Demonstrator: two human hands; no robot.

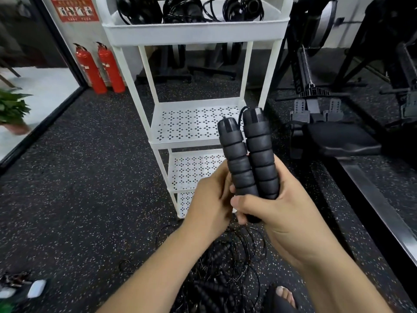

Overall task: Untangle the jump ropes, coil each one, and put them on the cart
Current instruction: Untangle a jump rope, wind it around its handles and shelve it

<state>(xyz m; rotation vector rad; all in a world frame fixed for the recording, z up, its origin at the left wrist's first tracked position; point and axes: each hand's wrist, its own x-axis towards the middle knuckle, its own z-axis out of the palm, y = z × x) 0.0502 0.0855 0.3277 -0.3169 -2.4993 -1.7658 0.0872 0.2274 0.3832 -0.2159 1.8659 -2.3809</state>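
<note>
Two black ribbed foam jump rope handles (248, 154) stand upright side by side in front of the white cart (194, 32). My right hand (277, 213) grips their lower ends, thumb across the front. My left hand (209, 204) is curled against the left handle from the side; its fingertips are hidden behind the handles. A thin black cord leaves the handle tops. Below my arms a tangled pile of jump ropes (225, 274) lies on the floor. Several coiled black ropes (187, 10) sit in the cart's top shelf.
The cart's perforated middle shelf (191, 125) and lower shelf (191, 168) hold nothing visible. Two red fire extinguishers (99, 68) stand at the left wall. Black gym machines (338, 98) crowd the right. A potted plant (11, 109) is at far left. My sandalled foot (284, 294) is near the pile.
</note>
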